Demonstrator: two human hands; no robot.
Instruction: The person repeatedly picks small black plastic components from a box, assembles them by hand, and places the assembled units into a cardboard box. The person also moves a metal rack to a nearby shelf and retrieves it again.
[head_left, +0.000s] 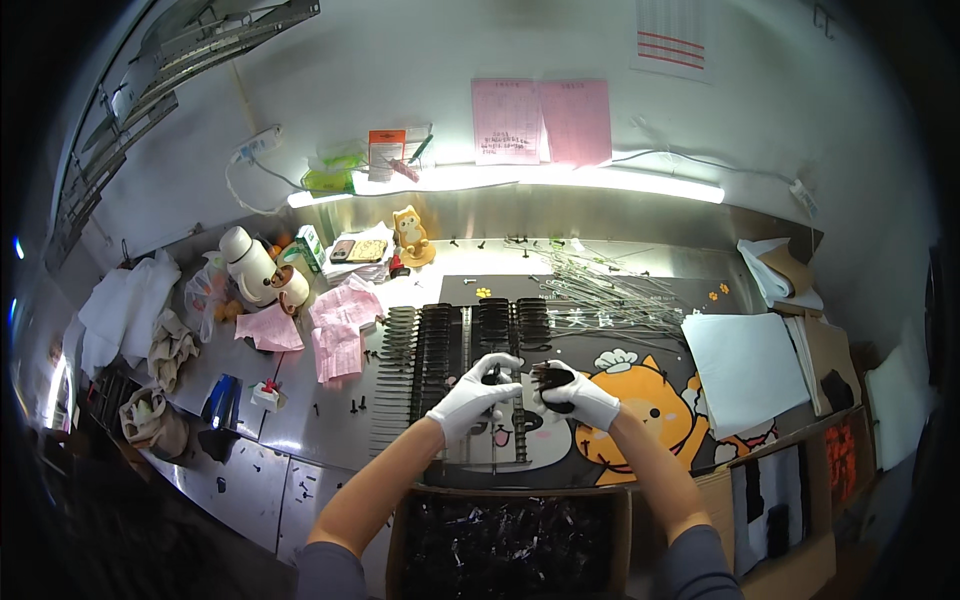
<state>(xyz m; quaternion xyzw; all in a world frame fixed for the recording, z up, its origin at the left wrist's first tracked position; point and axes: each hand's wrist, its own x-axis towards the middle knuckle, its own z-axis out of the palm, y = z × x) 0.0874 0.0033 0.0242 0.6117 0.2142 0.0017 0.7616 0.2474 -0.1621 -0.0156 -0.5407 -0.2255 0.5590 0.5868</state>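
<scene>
My left hand [470, 400], in a white glove, is curled round something small and dark that I cannot make out. Close to its right, my gloved right hand [585, 398] grips a small clump of black parts [553, 380] at its fingertips. Both hands are above a dark desk mat [640, 360] with cartoon animals on it. Just beyond them stand stacked rows of black comb-like parts [494, 325]. Left of the hands, another long column of black parts [430, 355] lies beside a fan of thin pointed pieces [397, 360].
In front of me is an open cardboard box [510, 490] full of shiny black pieces. Thin metal rods [610, 290] lie heaped at the back right, behind white sheets [750, 375]. Pink papers [340, 330], a white flask [248, 262] and a cat figurine [412, 238] stand left.
</scene>
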